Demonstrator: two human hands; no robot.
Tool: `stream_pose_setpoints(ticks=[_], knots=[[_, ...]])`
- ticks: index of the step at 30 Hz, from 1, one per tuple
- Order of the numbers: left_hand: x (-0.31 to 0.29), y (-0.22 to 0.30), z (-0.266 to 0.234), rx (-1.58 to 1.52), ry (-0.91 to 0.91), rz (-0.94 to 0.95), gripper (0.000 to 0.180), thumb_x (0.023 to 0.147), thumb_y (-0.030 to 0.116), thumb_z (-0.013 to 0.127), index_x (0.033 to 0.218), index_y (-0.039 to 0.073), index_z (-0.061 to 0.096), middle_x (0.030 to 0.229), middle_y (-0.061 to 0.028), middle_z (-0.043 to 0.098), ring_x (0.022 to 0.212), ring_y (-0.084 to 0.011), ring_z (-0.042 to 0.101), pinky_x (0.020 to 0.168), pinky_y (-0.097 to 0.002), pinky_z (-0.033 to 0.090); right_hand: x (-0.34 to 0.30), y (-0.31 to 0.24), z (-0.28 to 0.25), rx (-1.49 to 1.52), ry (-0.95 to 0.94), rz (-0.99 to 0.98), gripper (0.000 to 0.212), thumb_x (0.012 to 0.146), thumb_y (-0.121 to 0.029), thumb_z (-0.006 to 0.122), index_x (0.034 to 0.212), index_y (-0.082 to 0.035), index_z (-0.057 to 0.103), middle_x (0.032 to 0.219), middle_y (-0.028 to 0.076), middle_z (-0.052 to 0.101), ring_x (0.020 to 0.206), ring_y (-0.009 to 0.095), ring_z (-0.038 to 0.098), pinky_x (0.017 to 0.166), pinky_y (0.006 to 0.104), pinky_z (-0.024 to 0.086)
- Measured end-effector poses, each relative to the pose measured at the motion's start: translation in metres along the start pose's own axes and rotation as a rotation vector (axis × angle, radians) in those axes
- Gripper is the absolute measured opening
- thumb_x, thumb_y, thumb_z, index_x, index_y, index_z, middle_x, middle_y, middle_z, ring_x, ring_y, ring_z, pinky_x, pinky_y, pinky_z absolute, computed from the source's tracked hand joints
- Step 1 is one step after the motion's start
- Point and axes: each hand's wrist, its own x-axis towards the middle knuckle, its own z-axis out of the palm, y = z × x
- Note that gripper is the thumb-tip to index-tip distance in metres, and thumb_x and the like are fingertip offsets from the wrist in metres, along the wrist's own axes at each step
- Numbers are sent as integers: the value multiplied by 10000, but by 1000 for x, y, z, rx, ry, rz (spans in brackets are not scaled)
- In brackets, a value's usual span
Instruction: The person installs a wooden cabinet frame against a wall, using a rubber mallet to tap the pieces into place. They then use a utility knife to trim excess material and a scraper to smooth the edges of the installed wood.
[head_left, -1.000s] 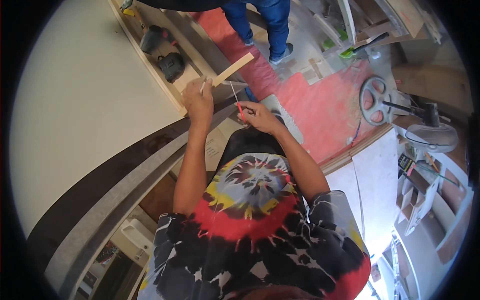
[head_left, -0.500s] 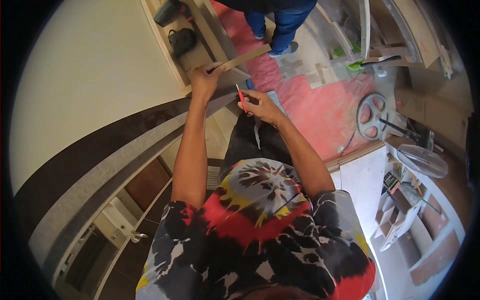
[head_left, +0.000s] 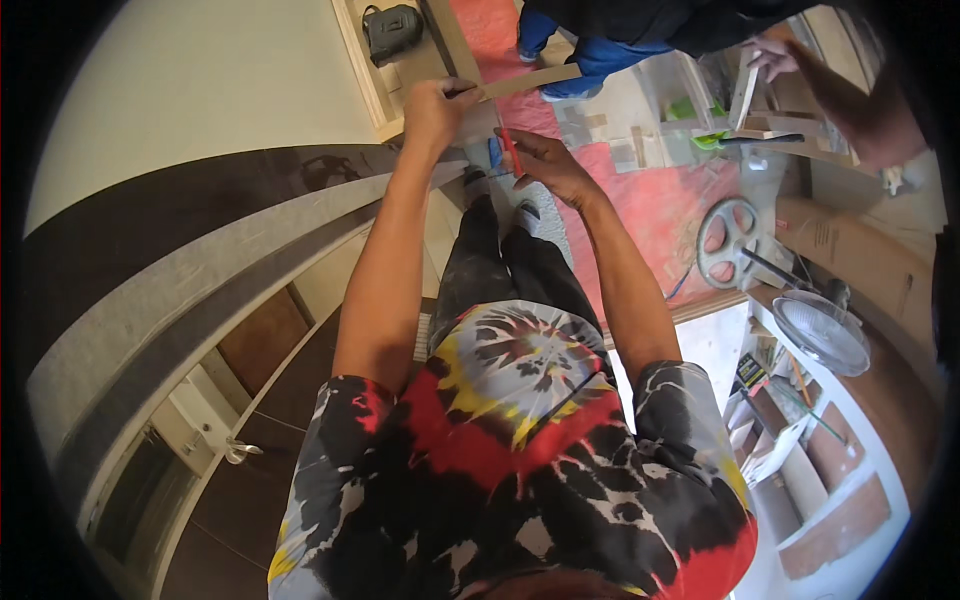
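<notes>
My left hand [head_left: 430, 118] pinches the near end of a thin, flat wooden strip [head_left: 535, 80] between thumb and fingers. The strip points away to the right, over the corner of an open wooden frame [head_left: 455, 45]. Just right of and below it, my right hand [head_left: 556, 168] is closed around a slim red-handled tool [head_left: 512, 153]. Its tip points up toward the strip, apart from it as far as I can see; the exact kind of tool is unclear. A black pouch [head_left: 392, 33] lies inside the frame, beyond my left hand.
A co-worker in blue jeans [head_left: 625, 60] stands ahead, one hand [head_left: 775, 58] at a pale strip [head_left: 744, 92] on the right. Red sheeting [head_left: 625, 225] covers the floor. A fan [head_left: 820, 332] with a round grey base [head_left: 715, 270] lies at right. A pale panel [head_left: 200, 90] fills the left.
Both my hands have moved farther forward and slightly right, with the strip and the red tool still in them. The co-worker's arm has come into view at the upper right.
</notes>
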Motion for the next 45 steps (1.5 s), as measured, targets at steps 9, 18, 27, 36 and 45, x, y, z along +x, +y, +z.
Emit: stream_pose_setpoints(ticks=[9,18,27,36,45], knots=[[-4,9,-4,38,17,-82,339,808,297,789,989,11,771,868,-138,754,762,-201,695,725,-321,516,12,-14,-3,-152,15,-4,535,933,-350,627,1397,-93,556,979,52,683,827,147,662,679,308,600],[1,2,-3,-5,-2,-81,322,818,287,777,989,14,773,874,-133,757,753,-192,695,719,-311,519,16,-28,-3,-236,29,107,567,923,-407,633,1395,-101,561,987,60,672,838,154,643,682,330,601],[-8,7,-5,21,48,-68,255,816,267,784,952,50,789,820,-107,754,724,-168,691,680,-303,518,14,-27,2,-126,3,74,556,919,-385,665,1384,-98,570,982,44,662,873,147,640,685,340,602],[-7,8,-5,43,30,-74,259,821,272,782,947,45,787,831,-111,753,719,-169,689,675,-303,519,16,-27,5,-142,45,24,522,899,-354,710,1322,-63,617,962,44,666,868,140,642,702,325,596],[-5,10,-4,31,33,-68,247,825,256,777,950,42,786,831,-111,754,732,-171,691,687,-307,519,15,-10,0,-55,13,-111,429,943,-156,659,1329,21,595,860,0,643,775,81,600,741,232,509]])
